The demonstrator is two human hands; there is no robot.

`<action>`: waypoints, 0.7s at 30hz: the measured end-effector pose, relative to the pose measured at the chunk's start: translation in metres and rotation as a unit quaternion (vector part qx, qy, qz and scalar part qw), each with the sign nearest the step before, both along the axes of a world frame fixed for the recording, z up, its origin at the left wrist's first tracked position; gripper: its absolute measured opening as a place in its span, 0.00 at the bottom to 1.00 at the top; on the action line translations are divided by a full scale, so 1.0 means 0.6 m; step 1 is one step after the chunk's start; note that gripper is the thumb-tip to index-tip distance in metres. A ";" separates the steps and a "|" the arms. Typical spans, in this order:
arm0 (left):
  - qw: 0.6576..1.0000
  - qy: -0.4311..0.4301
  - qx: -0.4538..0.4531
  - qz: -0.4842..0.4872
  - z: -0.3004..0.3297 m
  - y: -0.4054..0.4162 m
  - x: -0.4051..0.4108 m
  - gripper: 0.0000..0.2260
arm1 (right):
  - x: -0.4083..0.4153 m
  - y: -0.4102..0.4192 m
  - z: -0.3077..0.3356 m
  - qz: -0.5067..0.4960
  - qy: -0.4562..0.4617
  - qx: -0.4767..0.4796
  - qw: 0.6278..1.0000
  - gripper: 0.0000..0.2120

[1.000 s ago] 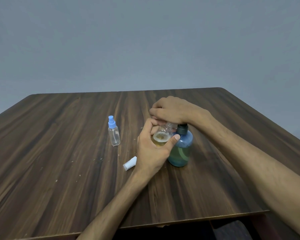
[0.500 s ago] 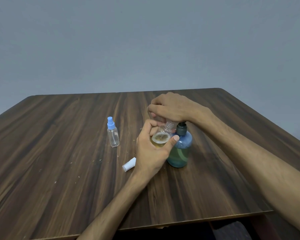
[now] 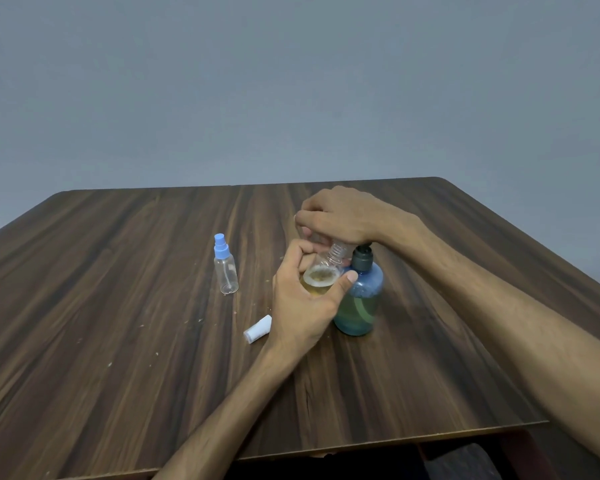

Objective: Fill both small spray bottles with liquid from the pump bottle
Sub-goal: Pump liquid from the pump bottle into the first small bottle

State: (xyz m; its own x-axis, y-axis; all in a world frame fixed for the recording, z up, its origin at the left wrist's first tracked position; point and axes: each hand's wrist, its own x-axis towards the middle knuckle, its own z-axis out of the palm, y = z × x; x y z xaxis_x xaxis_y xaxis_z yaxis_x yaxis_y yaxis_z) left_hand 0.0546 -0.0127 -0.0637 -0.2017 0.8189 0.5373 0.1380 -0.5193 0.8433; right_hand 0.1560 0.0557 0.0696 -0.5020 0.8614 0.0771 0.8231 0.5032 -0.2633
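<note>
Head view: left hand (image 3: 305, 306) is wrapped round a small clear plastic spray bottle (image 3: 321, 277) with its top off, thumb on the near side, fingers curled behind; amber liquid with a foamy surface fills the lower body. Right hand (image 3: 340, 216) sits curled over the head of the blue translucent plastic pump bottle (image 3: 359, 303), palm down on the pump; whether it is pressing or only gripping cannot be told, and the spout is hidden under it. Small bottle is held off the dark wood-grain table (image 3: 118, 358), touching the pump bottle's left shoulder. Its long axis is tilted, ribbed neck pointing up and to the right toward the hidden spout, base down-left into the palm. Pump bottle stands upright. Judgement: first bottle is mid-fill, roughly part full. Next move calls for keeping the neck lined up under the spout and pressing in short strokes, since foam could overflow the narrow mouth. Outward: a white cylindrical cap (image 3: 257, 330) lies on its side near the left wrist; a second clear spray bottle with a light blue nozzle (image 3: 225, 268) stands upright, well apart to the left, apparently empty.
</note>
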 end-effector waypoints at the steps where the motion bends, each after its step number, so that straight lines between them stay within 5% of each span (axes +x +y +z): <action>1: 1.000 0.002 0.000 0.000 0.001 0.000 0.000 0.18 | 0.000 0.001 0.001 0.000 0.003 0.000 1.000 0.19; 21: 0.999 -0.030 -0.003 -0.025 -0.001 0.001 0.003 0.18 | 0.003 0.008 0.015 0.014 0.035 -0.036 0.999 0.18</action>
